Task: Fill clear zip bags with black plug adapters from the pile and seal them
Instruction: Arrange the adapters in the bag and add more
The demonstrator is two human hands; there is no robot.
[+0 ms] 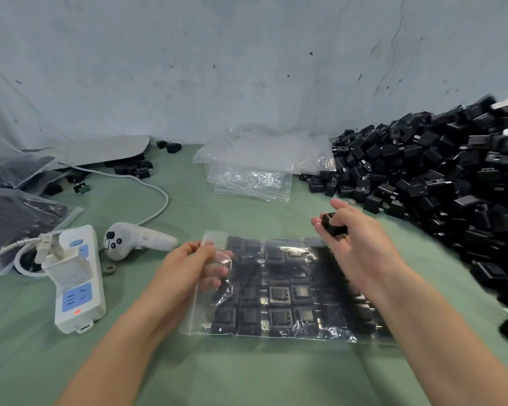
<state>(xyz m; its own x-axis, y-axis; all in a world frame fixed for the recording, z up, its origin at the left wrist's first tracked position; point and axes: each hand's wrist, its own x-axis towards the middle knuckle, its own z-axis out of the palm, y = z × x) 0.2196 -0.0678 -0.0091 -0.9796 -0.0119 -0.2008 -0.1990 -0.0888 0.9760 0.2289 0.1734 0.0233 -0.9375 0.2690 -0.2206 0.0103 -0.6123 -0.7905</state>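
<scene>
Open zip bag [279,291], adapter [333,227] gripped
The left hand [194,268] pinches the bag's mouth; the bag lies flat on the table [247,376], long axis running rightward beneath the right hand [357,244] gripping the adapter.

2 hands [188,268] [364,247], 1 gripped zip bag [291,306], 1 gripped adapter [333,224], 1 adapter pile [452,177], 1 power strip [79,291]
</scene>
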